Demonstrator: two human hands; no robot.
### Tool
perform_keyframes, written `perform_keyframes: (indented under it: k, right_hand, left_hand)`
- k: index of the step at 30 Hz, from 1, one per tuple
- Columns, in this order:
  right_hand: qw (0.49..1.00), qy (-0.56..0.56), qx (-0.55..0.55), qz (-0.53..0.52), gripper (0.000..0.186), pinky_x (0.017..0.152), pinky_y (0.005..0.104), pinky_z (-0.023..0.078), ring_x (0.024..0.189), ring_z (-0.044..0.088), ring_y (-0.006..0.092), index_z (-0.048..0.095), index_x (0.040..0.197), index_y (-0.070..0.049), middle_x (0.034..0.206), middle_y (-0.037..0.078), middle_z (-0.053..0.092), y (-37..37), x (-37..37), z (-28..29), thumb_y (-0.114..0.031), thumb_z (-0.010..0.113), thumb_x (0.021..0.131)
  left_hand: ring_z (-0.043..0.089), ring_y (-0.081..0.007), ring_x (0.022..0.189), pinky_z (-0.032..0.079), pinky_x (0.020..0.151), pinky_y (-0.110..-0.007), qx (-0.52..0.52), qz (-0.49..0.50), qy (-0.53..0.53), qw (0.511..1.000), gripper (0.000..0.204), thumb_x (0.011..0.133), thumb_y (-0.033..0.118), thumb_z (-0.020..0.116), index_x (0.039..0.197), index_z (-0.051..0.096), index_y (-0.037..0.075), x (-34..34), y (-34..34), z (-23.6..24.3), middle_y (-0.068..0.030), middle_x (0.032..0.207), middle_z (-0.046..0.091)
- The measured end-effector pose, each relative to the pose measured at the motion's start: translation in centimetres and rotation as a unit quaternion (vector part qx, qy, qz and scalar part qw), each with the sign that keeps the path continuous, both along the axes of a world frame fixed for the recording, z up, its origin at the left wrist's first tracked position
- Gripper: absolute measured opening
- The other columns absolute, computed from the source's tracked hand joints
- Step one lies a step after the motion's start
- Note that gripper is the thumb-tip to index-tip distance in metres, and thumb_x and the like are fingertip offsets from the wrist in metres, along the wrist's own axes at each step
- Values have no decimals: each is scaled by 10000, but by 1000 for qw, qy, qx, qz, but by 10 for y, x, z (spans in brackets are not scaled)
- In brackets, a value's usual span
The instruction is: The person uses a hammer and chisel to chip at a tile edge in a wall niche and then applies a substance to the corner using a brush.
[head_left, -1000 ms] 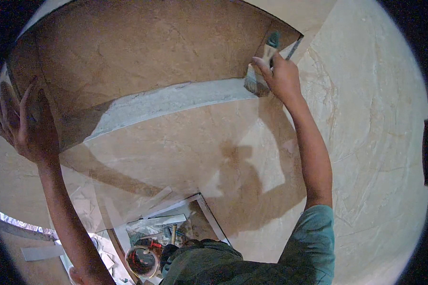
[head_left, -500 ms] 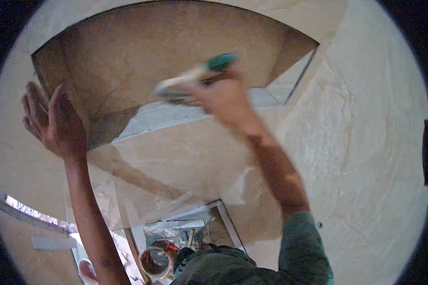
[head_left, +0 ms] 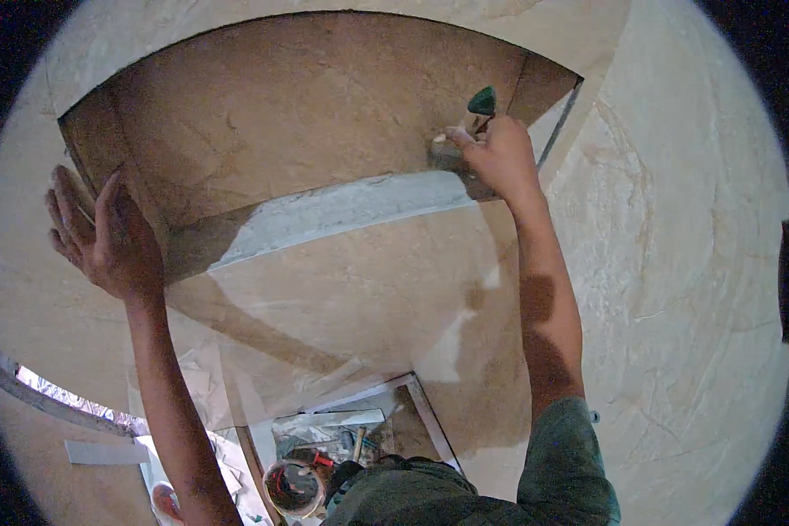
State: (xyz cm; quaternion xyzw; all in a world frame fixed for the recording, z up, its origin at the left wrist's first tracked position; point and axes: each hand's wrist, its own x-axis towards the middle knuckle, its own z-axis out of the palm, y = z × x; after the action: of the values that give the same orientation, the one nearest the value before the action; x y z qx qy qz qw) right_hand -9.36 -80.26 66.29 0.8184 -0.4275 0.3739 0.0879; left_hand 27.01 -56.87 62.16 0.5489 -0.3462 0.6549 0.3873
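Note:
A recessed niche (head_left: 324,114) lined with brown stone-look tile opens in the wall before me, with a pale grey strip (head_left: 333,206) along its lower ledge. Inside its right part, my right hand (head_left: 501,156) is closed around a hand tool (head_left: 482,101). The tool has a green end up, a pale middle and a grey end low, close to the ledge; its exact kind does not show. At the niche's left edge my left hand (head_left: 105,232) is raised with fingers spread, holding nothing; whether it touches the wall I cannot tell.
Below, a round bucket (head_left: 294,488) stands beside a red-handled tool (head_left: 323,459) and several other tools on a framed recess (head_left: 425,408). A white strip (head_left: 105,452) is at lower left. Large tiled wall surface (head_left: 666,263) spans the right.
My right hand has carried the tool from the niche's middle to its right side, and the tool now stands more upright. My left hand has stayed almost in place.

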Motion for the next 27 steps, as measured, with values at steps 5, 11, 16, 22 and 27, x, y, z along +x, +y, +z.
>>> perform_keyframes:
  k: [5, 11, 16, 22, 27]
  right_hand:
    - [963, -96, 75, 240, 446, 614, 421, 514, 624, 658, 299, 705, 788, -7, 613, 190, 606, 77, 100, -6, -448, 675, 850]
    - [976, 87, -53, 193, 436, 705, 470, 515, 736, 637, 423, 674, 903, 9, 769, 249, 653, 49, 87, 6, -424, 664, 851]
    - [967, 82, 6, 241, 426, 737, 475, 521, 787, 646, 428, 655, 940, 37, 816, 251, 661, 74, 114, 5, -370, 693, 820]
    - [969, 172, -75, 163, 430, 707, 481, 515, 780, 653, 407, 657, 905, 42, 796, 243, 661, 55, 107, 23, -381, 681, 837]
    - [908, -12, 213, 360, 435, 694, 509, 499, 761, 641, 412, 649, 853, 20, 753, 242, 643, 106, 169, 18, -414, 676, 841]
  left_hand:
    - [389, -309, 1372, 261, 1108, -503, 3, -22, -34, 999, 202, 881, 188, 677, 1075, 708, 234, 2, 6, -3, -103, 1462, 458]
    - [392, -306, 1371, 252, 1114, -492, 12, 17, -5, 1000, 197, 891, 192, 665, 1080, 709, 228, -3, 6, -2, -105, 1461, 460]
    - [380, -304, 1382, 235, 1112, -502, -2, -26, -14, 1000, 185, 891, 185, 649, 1043, 708, 273, 5, 5, -5, -94, 1442, 483]
    - [396, -294, 1372, 235, 1126, -483, -12, -37, 8, 999, 237, 930, 148, 607, 1141, 669, 235, -2, 5, -3, -97, 1429, 500]
    - [384, -305, 1380, 213, 1135, -497, -16, -100, 4, 995, 269, 926, 147, 608, 1191, 635, 177, 0, 11, -6, -95, 1427, 502]
